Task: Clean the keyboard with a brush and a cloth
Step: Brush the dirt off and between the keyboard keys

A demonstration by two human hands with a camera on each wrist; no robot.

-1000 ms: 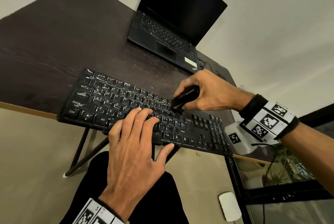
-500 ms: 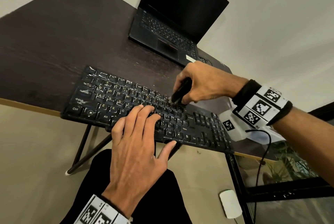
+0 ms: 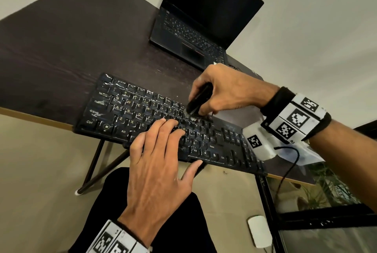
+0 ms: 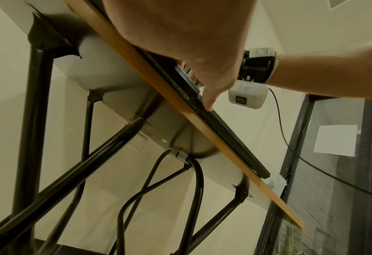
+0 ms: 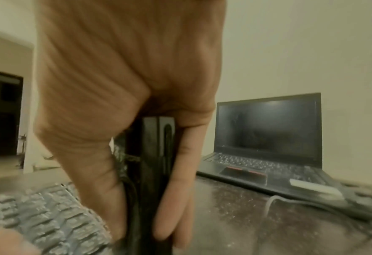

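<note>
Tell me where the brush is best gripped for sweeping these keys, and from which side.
Grip the brush on its black handle, from above, as the right hand does: the handle stands steeply with the pale bristles down on the keyboard, so only the upper part is free. The left hand rests flat on the keys, probably steadying the board.

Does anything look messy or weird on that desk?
Yes. The keyboard sits askew, its near edge poking past the desk edge, and pale fluff clings to keys beneath the brush. Dusty specks dot the desk.
</note>
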